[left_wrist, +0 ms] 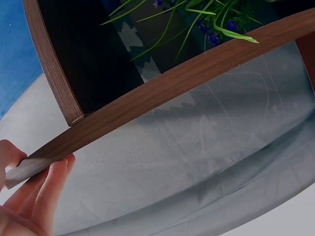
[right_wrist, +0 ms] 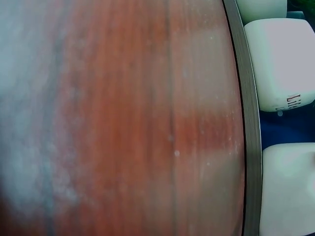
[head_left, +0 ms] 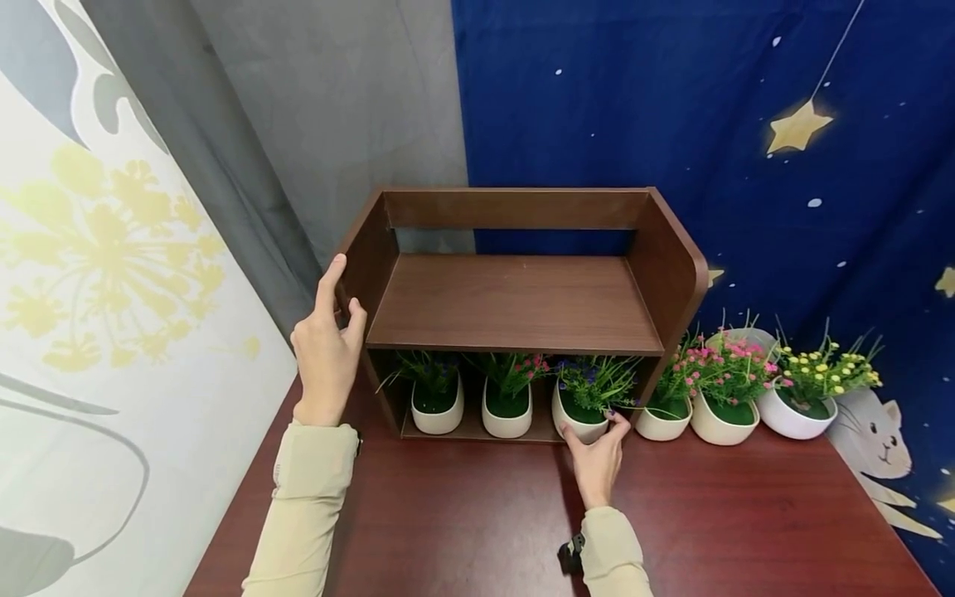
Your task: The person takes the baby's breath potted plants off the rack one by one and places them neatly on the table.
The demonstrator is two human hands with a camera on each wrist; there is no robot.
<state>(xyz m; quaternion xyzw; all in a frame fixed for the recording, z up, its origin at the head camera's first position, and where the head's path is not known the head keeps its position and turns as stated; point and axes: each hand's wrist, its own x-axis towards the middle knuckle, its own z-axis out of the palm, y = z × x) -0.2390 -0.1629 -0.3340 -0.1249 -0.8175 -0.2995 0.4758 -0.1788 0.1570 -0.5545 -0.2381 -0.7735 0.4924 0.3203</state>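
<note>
A dark brown wooden shelf (head_left: 515,303) stands on the table against the curtains. My left hand (head_left: 324,356) holds the edge of its left side panel; in the left wrist view, thumb and fingers (left_wrist: 51,189) pinch the board from both sides. Potted artificial plants fill the lower level: one with purple flowers (head_left: 437,406) at left, one with red flowers (head_left: 507,414) in the middle. At the right end, my right hand (head_left: 598,468) grips the front of a white pot with a purple-flowered plant (head_left: 585,429), thumb and fingers spread around it.
To the right of the shelf, on the reddish-brown table (head_left: 462,514), are a pink-flowered plant (head_left: 664,423), another pink one (head_left: 724,423) and a yellow-flowered plant (head_left: 798,419). A grey curtain (head_left: 336,99) and a blue starry curtain (head_left: 634,99) hang behind.
</note>
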